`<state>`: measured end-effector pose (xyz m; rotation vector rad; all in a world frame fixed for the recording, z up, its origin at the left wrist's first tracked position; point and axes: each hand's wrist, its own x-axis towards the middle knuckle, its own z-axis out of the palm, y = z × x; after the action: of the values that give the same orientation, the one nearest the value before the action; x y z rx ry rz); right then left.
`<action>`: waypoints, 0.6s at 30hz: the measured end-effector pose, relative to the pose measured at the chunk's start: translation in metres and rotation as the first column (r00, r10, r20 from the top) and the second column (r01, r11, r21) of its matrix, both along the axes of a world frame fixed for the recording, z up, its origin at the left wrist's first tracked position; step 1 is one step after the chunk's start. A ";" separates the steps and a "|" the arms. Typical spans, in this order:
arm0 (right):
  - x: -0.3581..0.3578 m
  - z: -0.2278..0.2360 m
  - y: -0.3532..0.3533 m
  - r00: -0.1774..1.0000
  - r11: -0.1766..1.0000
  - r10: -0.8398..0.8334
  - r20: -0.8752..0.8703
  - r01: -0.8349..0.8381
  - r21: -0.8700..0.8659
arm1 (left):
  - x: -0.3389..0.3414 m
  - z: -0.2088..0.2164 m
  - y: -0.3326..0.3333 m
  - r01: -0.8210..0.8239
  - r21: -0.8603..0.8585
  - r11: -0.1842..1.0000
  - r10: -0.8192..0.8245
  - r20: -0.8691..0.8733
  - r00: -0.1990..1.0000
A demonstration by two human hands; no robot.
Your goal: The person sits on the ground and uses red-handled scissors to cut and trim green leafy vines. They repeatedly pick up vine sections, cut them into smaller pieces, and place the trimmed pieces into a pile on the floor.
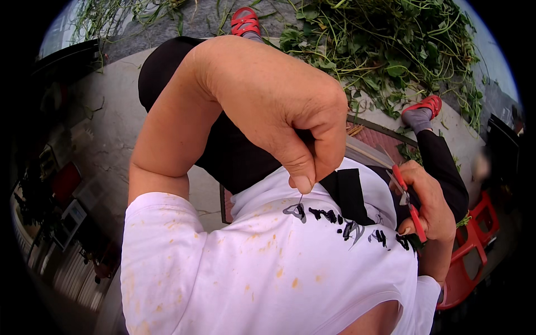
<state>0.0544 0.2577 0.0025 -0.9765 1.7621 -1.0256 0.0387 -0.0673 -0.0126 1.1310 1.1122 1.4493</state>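
Note:
My left hand (279,106) is bent over in front of my chest, its thumb and forefinger pinched. A thin dark strand (302,197) shows below the thumb tip; whether it is thread or a needle I cannot tell. Lower right, my right hand (431,195) is closed on red-handled scissors (403,192), their metal blades pointing up and away. Beneath both hands lies the front of my white shirt (251,262), with black print and orange-brown stains. A black cloth strip (352,195) lies over the shirt between my hands.
A big heap of green vines and leaves (385,44) covers the ground ahead, with more greenery at the upper left. My feet wear red sandals (245,22). A reddish mat (377,139) lies between my legs. Red plastic chairs (466,268) stand at the right.

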 end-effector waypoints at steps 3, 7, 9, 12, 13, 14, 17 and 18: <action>-0.001 0.001 -0.001 1.000 1.000 0.015 0.012 -0.015 -0.007 | -0.004 -0.001 -0.008 -0.094 0.055 0.994 0.095 -0.019 0.995; -0.006 0.004 -0.011 0.996 0.996 0.084 -0.003 -0.084 -0.044 | -0.004 -0.004 -0.010 -0.164 0.102 0.981 0.169 -0.048 0.984; -0.012 0.011 -0.024 0.985 0.984 0.175 -0.009 -0.175 -0.018 | -0.003 -0.006 -0.010 -0.192 0.107 0.976 0.197 -0.033 0.980; -0.009 0.013 -0.041 0.978 0.977 0.209 -0.025 -0.210 -0.028 | -0.007 -0.005 -0.009 -0.195 0.101 0.976 0.198 -0.016 0.980; -0.010 0.013 -0.048 0.973 0.972 0.231 -0.020 -0.231 -0.029 | -0.007 -0.005 -0.009 -0.191 0.105 0.976 0.194 -0.014 0.981; -0.011 0.014 -0.055 0.968 0.967 0.252 -0.016 -0.252 -0.030 | -0.006 -0.005 -0.009 -0.191 0.110 0.975 0.194 -0.011 0.981; -0.013 0.015 -0.068 0.961 0.961 0.272 -0.056 -0.274 -0.043 | -0.005 -0.005 -0.008 -0.199 0.122 0.972 0.200 0.003 0.980; -0.013 0.014 -0.071 0.958 0.958 0.278 -0.065 -0.281 -0.054 | -0.004 -0.005 -0.008 -0.204 0.126 0.971 0.204 0.009 0.979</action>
<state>0.0410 0.1864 0.0167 -1.2651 1.5880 -0.8828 0.0351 -0.0754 -0.0173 1.1326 1.1809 1.6977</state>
